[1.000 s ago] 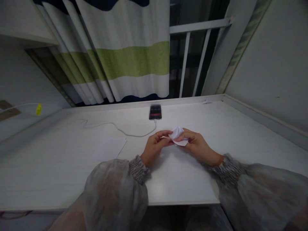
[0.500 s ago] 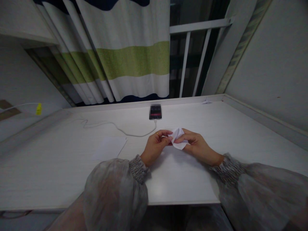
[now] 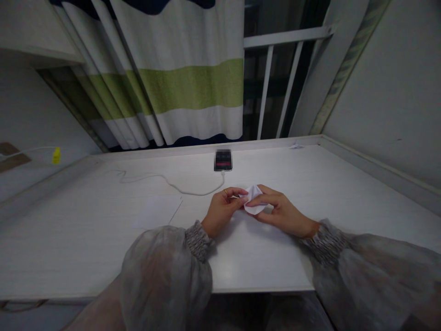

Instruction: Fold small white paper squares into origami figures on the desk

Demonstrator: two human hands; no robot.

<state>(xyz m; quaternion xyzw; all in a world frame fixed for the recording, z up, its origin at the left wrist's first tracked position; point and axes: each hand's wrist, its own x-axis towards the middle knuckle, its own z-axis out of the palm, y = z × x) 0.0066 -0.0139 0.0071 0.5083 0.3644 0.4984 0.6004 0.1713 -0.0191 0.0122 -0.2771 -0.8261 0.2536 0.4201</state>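
Note:
A small folded piece of white paper [image 3: 254, 205] sits between both hands just above the white desk [image 3: 103, 248]. My left hand [image 3: 223, 209], with a ring on one finger, pinches the paper's left edge. My right hand [image 3: 280, 212] pinches its right side, fingers curled over the top. Both wrists rest on the desk, in loose grey sleeves.
A flat white sheet [image 3: 156, 212] lies left of my hands. A phone [image 3: 223, 160] stands at the back of the desk with a white cable [image 3: 165, 181] running left to a yellow plug [image 3: 55, 155]. A striped curtain [image 3: 186, 82] and window bars rise behind; a wall closes the right side.
The folded paper has been pressed smaller and lower between the fingers. My right hand has shifted slightly left over it. The left hand has barely moved.

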